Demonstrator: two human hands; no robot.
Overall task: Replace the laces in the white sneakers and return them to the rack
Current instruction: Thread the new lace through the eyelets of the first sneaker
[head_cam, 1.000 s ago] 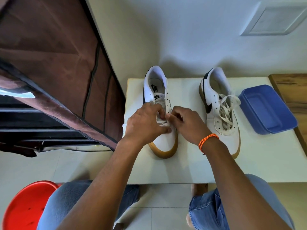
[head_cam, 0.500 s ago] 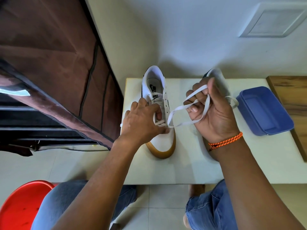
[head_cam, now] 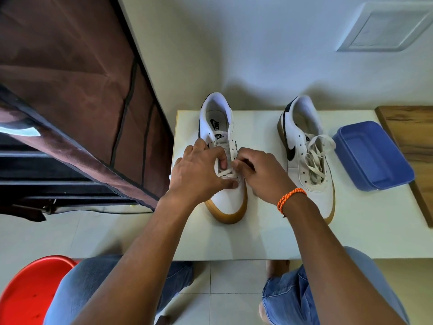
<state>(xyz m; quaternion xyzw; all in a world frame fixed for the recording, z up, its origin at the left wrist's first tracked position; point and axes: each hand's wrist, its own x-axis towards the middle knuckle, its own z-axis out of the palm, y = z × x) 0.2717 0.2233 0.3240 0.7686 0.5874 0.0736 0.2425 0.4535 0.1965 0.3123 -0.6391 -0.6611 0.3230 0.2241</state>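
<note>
Two white sneakers with gum soles stand on a white table (head_cam: 351, 233). The left sneaker (head_cam: 230, 200) points toward me, and a white lace (head_cam: 226, 173) crosses its lowest eyelets. My left hand (head_cam: 199, 174) grips that shoe's left side, thumb on the toe and fingers curled at the lace. My right hand (head_cam: 262, 174), with an orange cord at the wrist, pinches the lace at the shoe's right eyelets. The right sneaker (head_cam: 304, 156) stands apart with a loose lace (head_cam: 315, 158) piled on its tongue.
A blue plastic tub (head_cam: 372, 156) sits at the table's right, beside a wooden board (head_cam: 412, 134). A brown fabric-covered rack (head_cam: 77, 109) stands to the left. A red stool (head_cam: 25, 292) is at bottom left, and my knees in jeans are under the table's front edge.
Half a second ago my right hand was raised to the right, pulling a loop of lace out. It has come back down to the left sneaker's eyelets. My left hand stayed on the shoe.
</note>
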